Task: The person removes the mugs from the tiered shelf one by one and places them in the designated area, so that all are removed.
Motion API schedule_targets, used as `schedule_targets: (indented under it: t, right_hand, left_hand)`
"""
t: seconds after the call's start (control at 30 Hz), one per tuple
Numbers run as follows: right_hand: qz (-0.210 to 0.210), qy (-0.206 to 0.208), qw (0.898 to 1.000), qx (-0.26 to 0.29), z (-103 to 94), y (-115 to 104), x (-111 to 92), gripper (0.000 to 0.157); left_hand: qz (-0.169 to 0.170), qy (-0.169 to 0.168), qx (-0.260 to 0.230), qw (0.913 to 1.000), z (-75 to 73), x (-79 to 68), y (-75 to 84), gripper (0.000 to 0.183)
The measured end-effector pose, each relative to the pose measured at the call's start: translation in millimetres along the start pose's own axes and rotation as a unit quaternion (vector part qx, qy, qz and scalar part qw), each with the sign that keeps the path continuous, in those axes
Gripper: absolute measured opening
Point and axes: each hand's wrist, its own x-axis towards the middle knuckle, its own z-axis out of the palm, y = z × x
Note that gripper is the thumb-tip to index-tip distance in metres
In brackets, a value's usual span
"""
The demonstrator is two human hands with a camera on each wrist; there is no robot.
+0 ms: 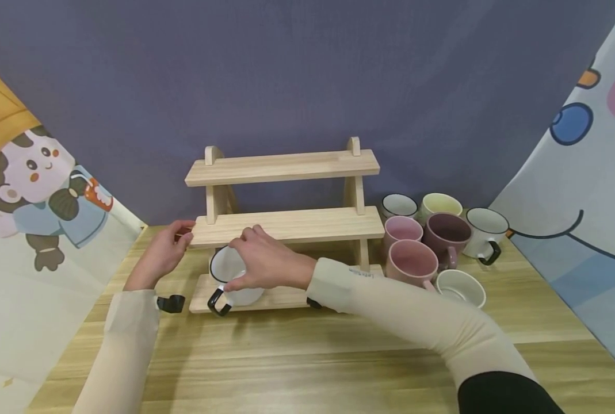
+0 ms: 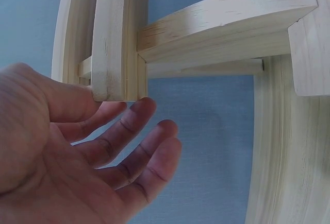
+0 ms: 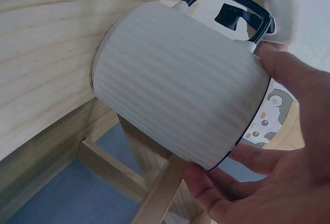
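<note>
My right hand grips a white mug by its dark rim, thumb near the black handle and fingers at the far side. The mug has ribbed walls; its base is at the lowest board of a three-tier wooden shelf, near that board's left end. At the left end of the middle board, my left hand holds the wood. In the left wrist view, the thumb lies on one side of the board's end and the fingertips are at the other.
Right of the shelf stands a group of mugs: a pink mug, a dark maroon mug, a yellow mug, a white mug with black handle, a cream mug and others. A dark blue cloth hangs behind.
</note>
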Motion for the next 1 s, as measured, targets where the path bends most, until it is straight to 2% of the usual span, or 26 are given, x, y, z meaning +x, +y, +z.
schedule_targets:
  t: [0.6, 1.0]
  right_hand:
    - [-0.004, 0.040, 0.999, 0.035, 2.5, 4, -1, 0.072]
    - [-0.033, 0.088, 0.993, 0.074, -28.0, 14, -23, 0.063]
  left_hand:
    - [0.010, 0.003, -0.003, 0.9999, 1.3, 0.5, 1.9, 0.034]
    - [0.008, -0.007, -0.007, 0.9999, -1.0, -0.9, -2.2, 0.037]
